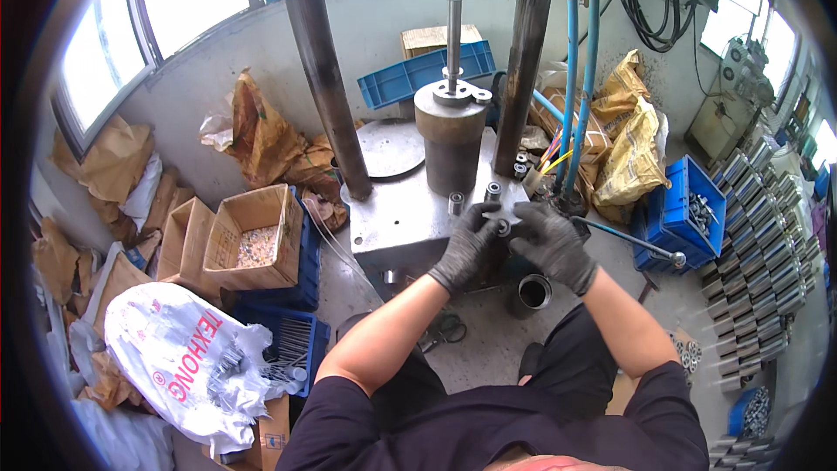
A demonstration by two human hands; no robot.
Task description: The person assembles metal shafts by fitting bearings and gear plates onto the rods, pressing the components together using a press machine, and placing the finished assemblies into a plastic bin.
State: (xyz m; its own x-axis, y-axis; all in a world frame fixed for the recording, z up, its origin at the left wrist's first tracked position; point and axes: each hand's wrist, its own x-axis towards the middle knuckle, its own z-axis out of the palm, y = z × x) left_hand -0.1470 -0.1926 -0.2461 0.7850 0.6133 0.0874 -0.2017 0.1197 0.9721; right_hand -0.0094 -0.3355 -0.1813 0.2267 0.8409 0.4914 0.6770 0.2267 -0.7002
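Note:
My left hand point(468, 249) and my right hand point(555, 246), both in dark grey gloves, meet over the front edge of the press's steel table point(375, 218). Between their fingertips is a small silvery metal part point(503, 225) with a round ring end; its full shape is partly hidden by the gloves. Short bearing-like cylinders point(456, 203) stand on the table close to my fingers. Behind them rises a thick steel cylinder point(451, 148) with a flat link-shaped piece point(471, 94) on top and an upright rod point(454, 35) through it.
Two steel columns point(327, 87) and blue hoses point(582, 78) flank the table. A hollow metal sleeve point(533, 292) stands on the floor below my hands. Cardboard boxes point(253, 235) and a white sack point(179, 358) are left; blue crates point(684, 209) and stacked metal tubes point(758, 270) are right.

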